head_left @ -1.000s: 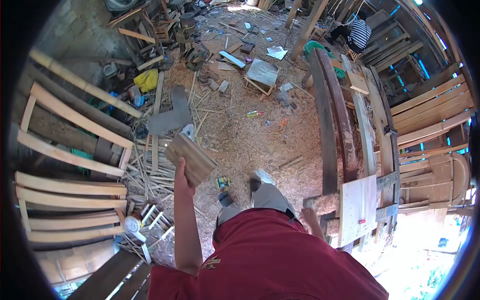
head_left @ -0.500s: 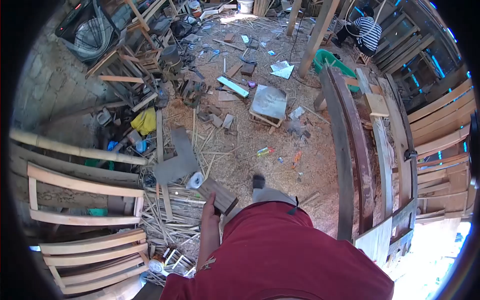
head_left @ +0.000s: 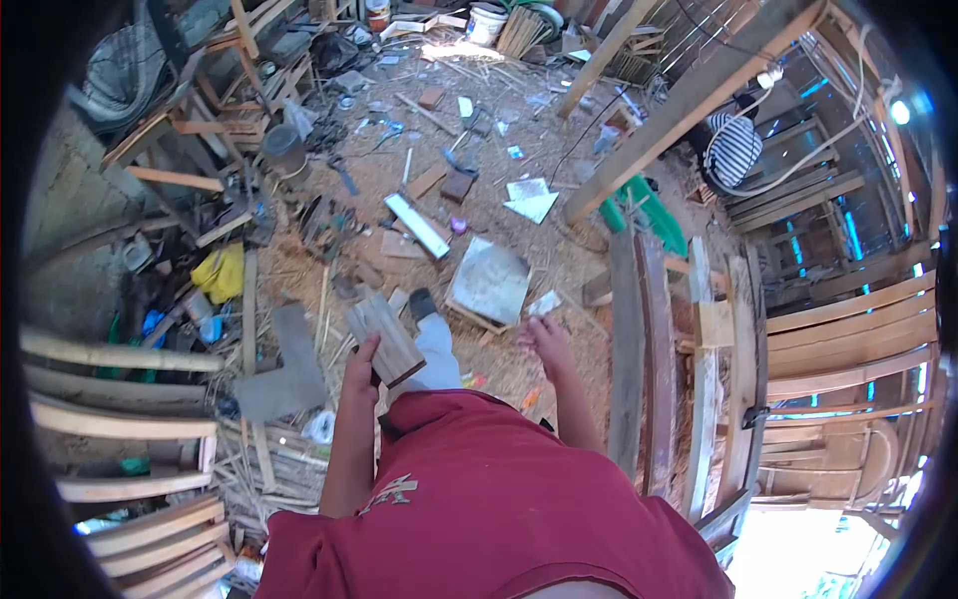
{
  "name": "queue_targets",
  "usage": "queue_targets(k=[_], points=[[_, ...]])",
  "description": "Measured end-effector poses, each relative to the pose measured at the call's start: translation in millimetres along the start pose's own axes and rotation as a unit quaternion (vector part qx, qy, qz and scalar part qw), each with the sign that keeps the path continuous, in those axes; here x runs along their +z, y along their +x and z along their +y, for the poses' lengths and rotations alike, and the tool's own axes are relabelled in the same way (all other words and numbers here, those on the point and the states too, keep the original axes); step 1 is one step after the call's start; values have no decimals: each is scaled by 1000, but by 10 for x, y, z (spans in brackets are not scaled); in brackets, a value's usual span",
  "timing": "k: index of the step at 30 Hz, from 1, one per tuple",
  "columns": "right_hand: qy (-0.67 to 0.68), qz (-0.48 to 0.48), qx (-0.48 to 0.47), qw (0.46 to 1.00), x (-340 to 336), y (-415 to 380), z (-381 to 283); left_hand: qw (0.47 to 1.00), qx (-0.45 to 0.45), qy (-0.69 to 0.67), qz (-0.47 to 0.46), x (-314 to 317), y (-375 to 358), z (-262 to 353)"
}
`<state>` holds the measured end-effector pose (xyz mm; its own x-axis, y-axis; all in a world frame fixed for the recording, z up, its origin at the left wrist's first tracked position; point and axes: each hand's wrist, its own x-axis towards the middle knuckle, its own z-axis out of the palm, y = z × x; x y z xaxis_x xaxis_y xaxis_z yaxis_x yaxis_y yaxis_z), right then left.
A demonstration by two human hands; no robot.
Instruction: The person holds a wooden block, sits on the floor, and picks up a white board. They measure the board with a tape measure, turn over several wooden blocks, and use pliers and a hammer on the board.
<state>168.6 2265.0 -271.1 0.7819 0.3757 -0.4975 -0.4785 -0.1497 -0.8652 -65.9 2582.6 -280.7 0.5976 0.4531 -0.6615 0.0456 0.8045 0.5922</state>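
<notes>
The left hand (head_left: 361, 361) is clamped on the lower end of a flat wood block (head_left: 384, 337), held out in front of the red shirt (head_left: 499, 499) with its grain running away from the person. The right hand (head_left: 544, 337) is empty — fingers loosely spread, well apart from the block. Below them lies a sawdust floor (head_left: 499, 150); a grey panel (head_left: 489, 282) rests on it just ahead, between the two hands. Long planks (head_left: 639, 339) lean at the right, chair frames (head_left: 130, 419) stack at the left. A person in a striped shirt (head_left: 733, 148) sits far off, near the back-right.
</notes>
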Motion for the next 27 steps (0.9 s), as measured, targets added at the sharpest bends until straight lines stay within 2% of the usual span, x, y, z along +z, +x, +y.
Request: queue_targets(k=[3,5,6,8,11,12,15,19,22,24,26,27], points=[[-21,52,-6,998,-154,467,-85,997,-45,-52,19,339,1088,332],[-36,173,55,983,-264,527,-498,991,-87,-72,68,788,1593,584],[-43,233,86,968,-340,509,-690,992,-86,-88,33,1042,1746,717],[26,280,41,959,-630,640,-911,991,-60,-114,-33,1513,2114,1237],[127,338,10,932,-692,815,-1295,994,-1,-102,-34,2061,2622,1770],[155,359,2,920,-662,890,-1450,994,-6,-107,-24,2261,2684,1970],[141,402,6,905,-631,1317,-1678,981,15,-164,-98,2541,2909,2284],[95,342,20,935,-538,2120,-1994,984,-8,-180,-13,2383,3125,2359],[33,283,19,958,-436,2927,-2489,969,-70,-236,0,1967,3230,2236],[-27,233,10,972,-275,3524,-2918,959,-62,-272,43,1713,3243,2105],[-73,172,9,982,-107,4206,-3316,922,-59,-359,133,1598,3112,2035],[-107,130,9,986,-7,4628,-3517,909,-18,-376,177,1564,3035,1998]])
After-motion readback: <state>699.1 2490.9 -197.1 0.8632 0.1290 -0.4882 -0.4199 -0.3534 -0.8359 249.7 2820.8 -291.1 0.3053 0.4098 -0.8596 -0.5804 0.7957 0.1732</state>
